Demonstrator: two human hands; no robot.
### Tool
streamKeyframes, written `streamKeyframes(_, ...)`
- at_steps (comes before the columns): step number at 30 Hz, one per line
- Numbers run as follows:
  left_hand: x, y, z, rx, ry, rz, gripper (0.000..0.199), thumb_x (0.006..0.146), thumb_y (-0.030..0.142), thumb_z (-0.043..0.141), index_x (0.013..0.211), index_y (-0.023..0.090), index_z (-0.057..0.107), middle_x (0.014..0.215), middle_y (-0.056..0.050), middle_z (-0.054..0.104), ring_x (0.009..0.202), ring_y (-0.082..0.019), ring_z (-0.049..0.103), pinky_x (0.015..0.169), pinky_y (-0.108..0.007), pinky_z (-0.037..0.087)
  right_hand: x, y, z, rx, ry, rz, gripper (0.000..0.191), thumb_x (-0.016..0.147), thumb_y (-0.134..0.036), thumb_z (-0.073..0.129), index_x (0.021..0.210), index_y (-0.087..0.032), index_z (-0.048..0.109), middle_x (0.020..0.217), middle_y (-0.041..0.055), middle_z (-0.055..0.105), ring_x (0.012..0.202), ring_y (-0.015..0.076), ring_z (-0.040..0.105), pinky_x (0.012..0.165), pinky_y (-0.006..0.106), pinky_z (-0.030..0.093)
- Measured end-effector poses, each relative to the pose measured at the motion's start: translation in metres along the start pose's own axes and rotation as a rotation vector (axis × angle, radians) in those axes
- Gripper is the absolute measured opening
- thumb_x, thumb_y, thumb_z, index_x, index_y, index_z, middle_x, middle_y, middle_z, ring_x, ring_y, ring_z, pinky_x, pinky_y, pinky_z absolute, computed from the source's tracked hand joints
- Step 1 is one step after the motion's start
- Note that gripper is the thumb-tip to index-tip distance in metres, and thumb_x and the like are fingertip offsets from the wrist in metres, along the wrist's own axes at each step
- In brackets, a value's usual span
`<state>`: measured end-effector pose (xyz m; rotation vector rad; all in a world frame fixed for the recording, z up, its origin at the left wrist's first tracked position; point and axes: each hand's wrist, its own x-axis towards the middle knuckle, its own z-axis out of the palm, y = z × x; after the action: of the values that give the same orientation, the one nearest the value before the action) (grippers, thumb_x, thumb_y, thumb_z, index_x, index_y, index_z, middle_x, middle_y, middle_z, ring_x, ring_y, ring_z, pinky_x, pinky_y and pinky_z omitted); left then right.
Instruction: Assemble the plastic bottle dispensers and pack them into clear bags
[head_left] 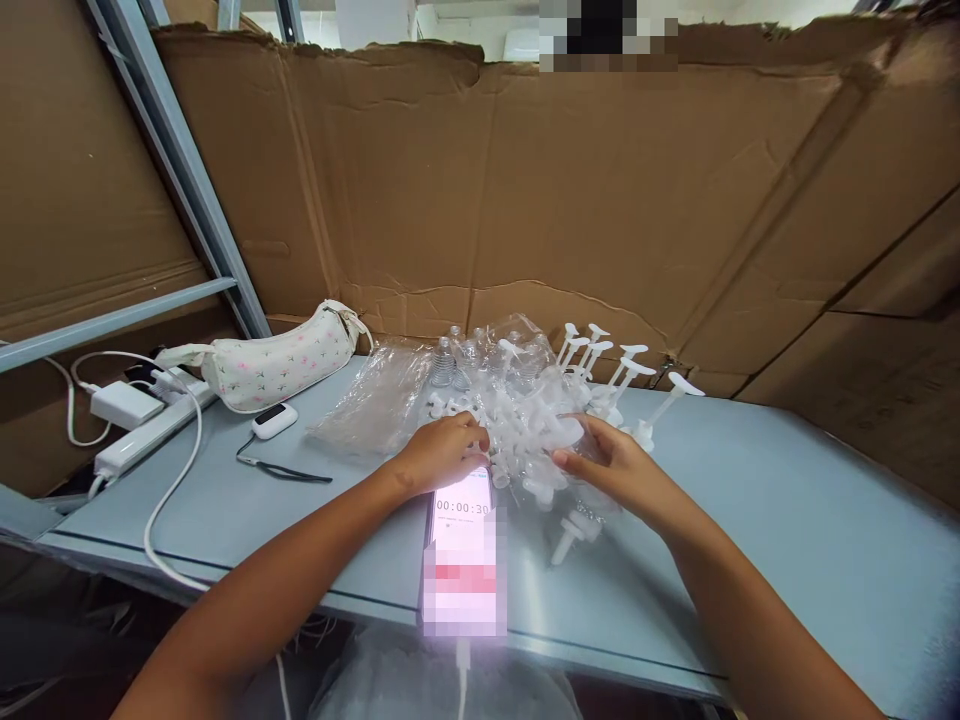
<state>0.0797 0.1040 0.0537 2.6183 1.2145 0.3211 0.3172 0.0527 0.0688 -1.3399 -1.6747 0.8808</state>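
Observation:
White plastic pump heads [517, 440] with clear parts lie in a loose heap in the middle of the table. At the heap's near left edge is my left hand [448, 450], its fingers curled in above the top of a lit phone [463, 540]; what they hold, if anything, is hidden. My right hand [622, 465] reaches in from the right, thumb and fingers around a white pump head [562, 432]. Just below it, a separate pump [574, 535] lies on the table. Several pumps [634, 365] stand upright behind my right hand.
Clear ridged bottles [444, 362] and a clear plastic bag [382, 395] are behind the heap. To the left are a floral pouch [281, 360], a small white device [274, 421] with a strap and a power strip [150, 430]. Cardboard [480, 200] walls the back.

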Motion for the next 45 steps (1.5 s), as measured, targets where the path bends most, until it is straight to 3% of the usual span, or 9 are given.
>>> streamKeyframes(10, -0.003, -0.012, 0.000, 0.109, 0.008, -0.062, 0.025, 0.086, 0.013, 0.044, 0.097, 0.017, 0.066, 0.103, -0.010, 0.066, 0.097, -0.024, 0.062, 0.086, -0.035, 0.046, 0.000, 0.000, 0.001, -0.006, -0.016, 0.002, 0.049, 0.070, -0.060, 0.071, 0.103, -0.024, 0.064, 0.103, 0.0060, 0.070, 0.099, 0.0273, 0.065, 0.085, 0.039, 0.053)
streamKeyframes(17, -0.007, -0.011, -0.002, 0.109, -0.013, -0.015, 0.026, 0.090, 0.026, 0.049, 0.113, 0.022, 0.061, 0.113, -0.009, 0.066, 0.103, -0.026, 0.061, 0.086, -0.037, 0.047, 0.001, 0.002, 0.000, -0.052, -0.051, 0.001, 0.046, 0.073, -0.058, 0.069, 0.103, -0.023, 0.062, 0.103, 0.0073, 0.069, 0.097, 0.0271, 0.064, 0.084, 0.039, 0.052)
streamKeyframes(21, -0.004, -0.013, 0.001, 0.092, -0.005, 0.069, 0.020, 0.091, 0.024, 0.049, 0.104, 0.021, 0.064, 0.106, -0.007, 0.069, 0.101, -0.023, 0.061, 0.087, -0.035, 0.045, 0.000, 0.004, -0.001, -0.088, -0.065, 0.004, 0.047, 0.075, -0.057, 0.067, 0.107, -0.023, 0.062, 0.103, 0.0069, 0.069, 0.095, 0.0266, 0.064, 0.081, 0.039, 0.052)
streamKeyframes(28, -0.002, -0.016, 0.003, -0.005, 0.033, 0.069, 0.012, 0.090, 0.020, 0.049, 0.091, 0.018, 0.061, 0.096, -0.008, 0.069, 0.091, -0.022, 0.063, 0.081, -0.034, 0.046, 0.000, 0.006, 0.000, -0.096, -0.049, 0.008, 0.047, 0.075, -0.057, 0.067, 0.109, -0.024, 0.062, 0.102, 0.0060, 0.068, 0.094, 0.0256, 0.063, 0.079, 0.037, 0.052)
streamKeyframes(33, -0.008, -0.018, -0.013, -0.030, 0.202, 0.025, 0.013, 0.090, 0.017, 0.045, 0.092, 0.019, 0.058, 0.096, -0.007, 0.067, 0.093, -0.022, 0.060, 0.084, -0.035, 0.045, 0.000, 0.006, 0.000, -0.152, -0.037, 0.038, 0.045, 0.075, -0.058, 0.065, 0.102, -0.022, 0.063, 0.088, 0.0039, 0.066, 0.078, 0.0216, 0.061, 0.065, 0.033, 0.049)
streamKeyframes(39, -0.014, -0.028, -0.029, -0.240, 0.689, -0.073, 0.011, 0.087, 0.018, 0.047, 0.093, 0.020, 0.056, 0.093, -0.003, 0.064, 0.085, -0.016, 0.060, 0.081, -0.030, 0.049, -0.002, 0.006, 0.000, -0.200, -0.102, 0.031, 0.038, 0.080, -0.057, 0.061, 0.089, -0.021, 0.061, 0.078, 0.0021, 0.061, 0.068, 0.0177, 0.055, 0.059, 0.030, 0.045)
streamKeyframes(42, -0.015, -0.025, -0.029, -0.316, 0.807, -0.060, 0.011, 0.087, 0.017, 0.047, 0.093, 0.020, 0.056, 0.093, -0.002, 0.065, 0.083, -0.014, 0.061, 0.080, -0.028, 0.050, -0.003, 0.003, 0.002, -0.124, -0.221, 0.016, 0.034, 0.081, -0.054, 0.062, 0.089, -0.021, 0.062, 0.086, 0.0036, 0.064, 0.079, 0.0203, 0.060, 0.068, 0.031, 0.049)
streamKeyframes(45, -0.017, -0.018, -0.027, -0.267, 0.802, -0.029, 0.013, 0.087, 0.014, 0.047, 0.093, 0.019, 0.058, 0.095, -0.003, 0.067, 0.084, -0.014, 0.062, 0.083, -0.029, 0.049, -0.005, 0.001, 0.005, -0.026, -0.345, 0.009, 0.033, 0.079, -0.050, 0.066, 0.096, -0.022, 0.063, 0.099, 0.0045, 0.067, 0.095, 0.0231, 0.062, 0.083, 0.034, 0.050)
